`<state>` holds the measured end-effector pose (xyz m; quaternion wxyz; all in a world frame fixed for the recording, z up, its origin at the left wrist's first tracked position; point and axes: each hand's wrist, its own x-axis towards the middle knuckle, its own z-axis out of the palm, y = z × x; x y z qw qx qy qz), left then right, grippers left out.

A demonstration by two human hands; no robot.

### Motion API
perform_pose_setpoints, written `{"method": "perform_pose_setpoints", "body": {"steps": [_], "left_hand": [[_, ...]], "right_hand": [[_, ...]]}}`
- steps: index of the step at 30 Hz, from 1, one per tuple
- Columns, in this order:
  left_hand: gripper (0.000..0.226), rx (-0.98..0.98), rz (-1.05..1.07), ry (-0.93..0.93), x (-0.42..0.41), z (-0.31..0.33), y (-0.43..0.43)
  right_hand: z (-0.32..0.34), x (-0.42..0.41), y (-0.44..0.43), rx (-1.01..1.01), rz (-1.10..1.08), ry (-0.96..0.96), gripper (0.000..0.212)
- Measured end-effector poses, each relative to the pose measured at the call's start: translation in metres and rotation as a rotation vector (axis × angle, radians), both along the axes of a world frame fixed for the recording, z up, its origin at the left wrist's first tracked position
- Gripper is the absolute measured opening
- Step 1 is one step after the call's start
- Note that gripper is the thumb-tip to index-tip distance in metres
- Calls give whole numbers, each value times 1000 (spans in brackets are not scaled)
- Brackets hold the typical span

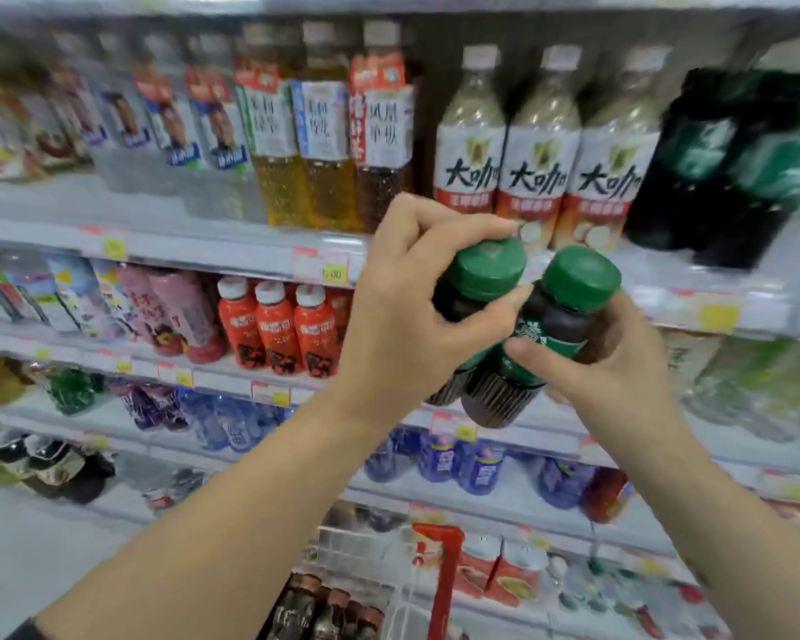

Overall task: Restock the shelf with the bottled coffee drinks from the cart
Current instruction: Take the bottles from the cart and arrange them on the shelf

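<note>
I hold two dark coffee bottles with green caps at chest height in front of the shelves. My left hand [405,307] grips the left coffee bottle [479,279] around its neck. My right hand [592,362] holds the right coffee bottle [546,330] from the side and below. The two bottles touch and lean to the right. Matching dark green coffee bottles [721,164] stand blurred on the upper shelf [735,311] at the right. The cart [366,588] sits low in the middle, with several brown-capped bottles [324,607] inside.
Tall cream-labelled drink bottles [534,150] stand left of the green ones. Tea bottles [329,127] fill the upper shelf's middle. Red bottles [273,325] and blue bottles [472,464] line lower shelves. A red cart handle post [442,579] rises below my hands.
</note>
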<state>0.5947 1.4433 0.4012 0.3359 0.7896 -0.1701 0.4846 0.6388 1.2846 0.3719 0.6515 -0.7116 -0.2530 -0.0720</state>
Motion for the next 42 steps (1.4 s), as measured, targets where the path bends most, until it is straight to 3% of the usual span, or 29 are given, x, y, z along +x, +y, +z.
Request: {"method": "perform_pose_setpoints", "body": {"steps": [7,11,26,35,42], "left_hand": [[27,158,-38,-341,47,64,-90],[30,178,-5,-409,83,70,-135],[30,133,103,-286,185,52,-181],[35,-243,106,94,213,64,-194],[56,-187,154,132,222,54,-203]], "right_hand": [[73,25,-92,87,-25,-282,53],[89,50,-140,137,-64,-336,52],[79,144,-223,87,-249,-302,55],[72,191,-216,92,-259,-161,55],[72,204,-200,82,-164,-91,51]]}}
